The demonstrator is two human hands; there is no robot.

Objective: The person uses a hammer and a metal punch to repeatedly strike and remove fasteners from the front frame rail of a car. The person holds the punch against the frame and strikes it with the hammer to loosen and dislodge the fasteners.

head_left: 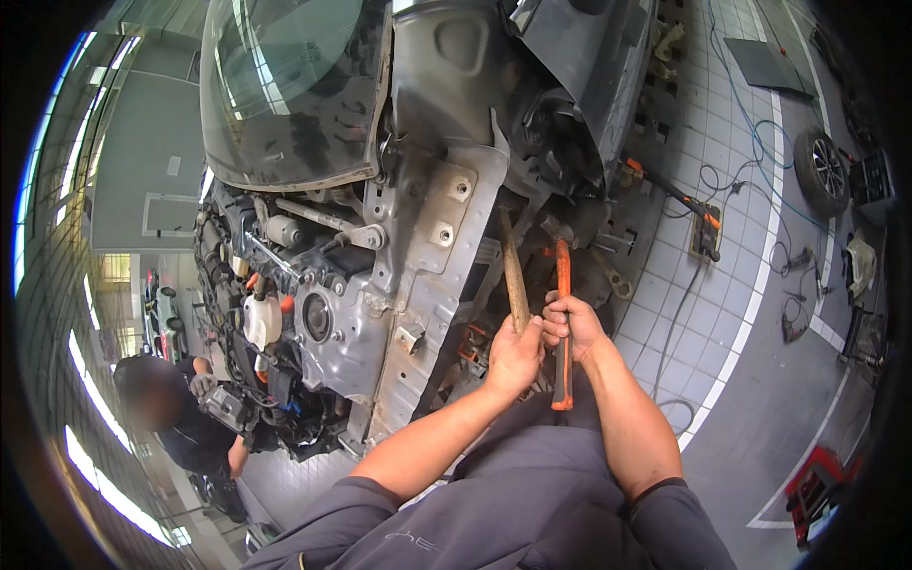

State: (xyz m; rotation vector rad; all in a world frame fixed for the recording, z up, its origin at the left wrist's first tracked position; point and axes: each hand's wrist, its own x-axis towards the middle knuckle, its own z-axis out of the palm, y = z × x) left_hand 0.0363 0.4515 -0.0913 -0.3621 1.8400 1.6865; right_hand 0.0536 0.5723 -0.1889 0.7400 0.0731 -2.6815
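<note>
My left hand (516, 359) is closed round the lower end of a worn wooden handle (514, 271). The handle's far end reaches into the dark gap beside the car's grey inner fender panel (432, 252), and what it carries there is hard to make out. Right beside it, my right hand (579, 328) grips a hammer (563, 275) by its orange handle, with the metal head up by the wheel-well opening and the handle's butt toward me. The two hands are close together, the fingers almost touching.
An exposed engine bay (285, 323) and windshield (290, 85) lie to the left. A person (180, 418) in dark clothes works at the car's front. On the tiled floor to the right are an orange-and-black tool (708, 233), cables, a wheel (822, 171) and a red stand (812, 489).
</note>
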